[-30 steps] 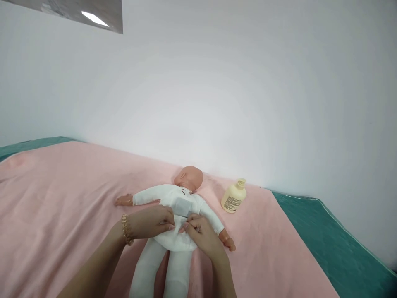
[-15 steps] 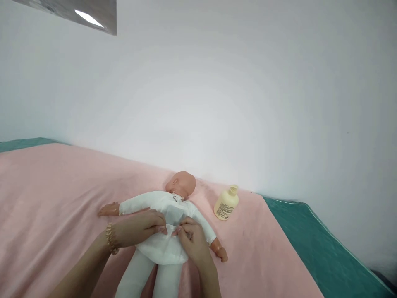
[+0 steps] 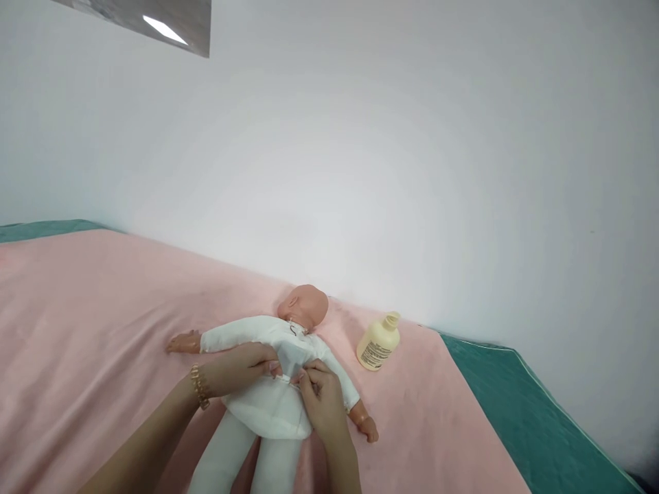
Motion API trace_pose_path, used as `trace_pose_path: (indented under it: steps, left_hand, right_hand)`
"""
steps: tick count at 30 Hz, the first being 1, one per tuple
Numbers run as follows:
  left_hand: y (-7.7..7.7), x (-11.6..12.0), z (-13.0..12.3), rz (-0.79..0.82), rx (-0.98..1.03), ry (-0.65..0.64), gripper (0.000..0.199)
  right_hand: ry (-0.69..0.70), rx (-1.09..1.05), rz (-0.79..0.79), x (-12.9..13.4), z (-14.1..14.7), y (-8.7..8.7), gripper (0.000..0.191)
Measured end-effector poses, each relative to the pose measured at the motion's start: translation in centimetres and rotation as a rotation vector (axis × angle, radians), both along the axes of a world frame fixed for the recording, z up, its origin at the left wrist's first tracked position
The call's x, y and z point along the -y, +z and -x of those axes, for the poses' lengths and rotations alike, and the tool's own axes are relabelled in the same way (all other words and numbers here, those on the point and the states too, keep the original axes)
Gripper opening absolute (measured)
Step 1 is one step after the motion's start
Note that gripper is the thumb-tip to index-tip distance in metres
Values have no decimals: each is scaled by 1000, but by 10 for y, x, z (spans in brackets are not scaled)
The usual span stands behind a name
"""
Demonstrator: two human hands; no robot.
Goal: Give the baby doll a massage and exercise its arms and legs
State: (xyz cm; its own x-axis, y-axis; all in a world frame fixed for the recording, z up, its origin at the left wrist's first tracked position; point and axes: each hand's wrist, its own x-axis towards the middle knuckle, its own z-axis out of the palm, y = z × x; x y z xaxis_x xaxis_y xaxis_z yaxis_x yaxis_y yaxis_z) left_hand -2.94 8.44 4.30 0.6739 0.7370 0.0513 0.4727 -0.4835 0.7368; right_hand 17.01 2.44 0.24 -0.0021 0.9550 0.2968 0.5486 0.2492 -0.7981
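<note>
A baby doll (image 3: 268,418) with a white cloth body lies stretched out on a pink cloth, its bald head (image 3: 309,307) toward the wall and its arms spread. My left hand (image 3: 247,363), with a gold bracelet at the wrist, pinches the white fabric at the middle of the doll's torso. Opposite it, my right hand (image 3: 322,394) has its thumb and fingers closed on the same fabric edge. Between and above my fingertips shows a pale grey panel (image 3: 292,357); I cannot make out what it is.
Right of the doll stands a cream pump-type bottle (image 3: 378,343) with printed text. The pink cloth (image 3: 422,412) lies over a green sheet (image 3: 530,405). A white wall (image 3: 360,171) rises behind, and a shiny grey object (image 3: 175,24) hangs at upper left.
The view has shifted slightly. Between my hands, the fabric edge is now stretched straighter and the grey panel has changed shape. Both hands remain on the doll's torso.
</note>
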Motion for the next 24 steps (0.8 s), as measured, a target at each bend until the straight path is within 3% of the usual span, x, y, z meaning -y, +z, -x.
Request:
trace_pose_path:
  steps: [5, 9, 14, 17, 24]
  left_hand:
    - [-2, -1, -6, -18, -8, 26, 30]
    - [-3, -4, -12, -83, 56, 71, 32]
    - [-13, -11, -19, -370, 145, 136, 24]
    - [-23, -14, -22, -460, 126, 117, 24]
    - [-43, -25, -25, -397, 72, 134, 28]
  right_hand:
    - [-1, 38, -7, -2, 3, -4, 31]
    - [-49, -34, -112, -4, 6, -3, 34]
    - [-110, -55, -256, -14, 7, -2, 28]
    - [-79, -17, -229, -19, 6, -5, 29]
    - [-19, 27, -99, -24, 9, -2, 27]
